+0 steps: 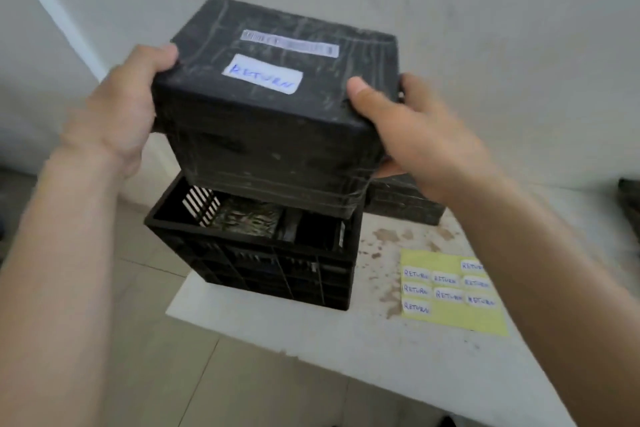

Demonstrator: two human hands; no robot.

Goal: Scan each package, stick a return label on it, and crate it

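Note:
I hold a black wrapped package (270,149) in the air, just above the black plastic crate (249,263). My left hand (121,107) grips its left side, thumb on the top edge. My right hand (412,135) grips its right side, thumb on top. On the package's top face are a white barcode strip (290,43) and a white label reading RETURN (263,78). The crate stands on the left corner of the white table (346,350). Inside the crate lies a shiny wrapped package (246,218).
A yellow sheet (453,295) with several white RETURN stickers lies on the table, right of the crate. Another black package (405,201) sits behind it, partly hidden by my right hand. A dark object shows at the far right edge. Tiled floor lies to the left.

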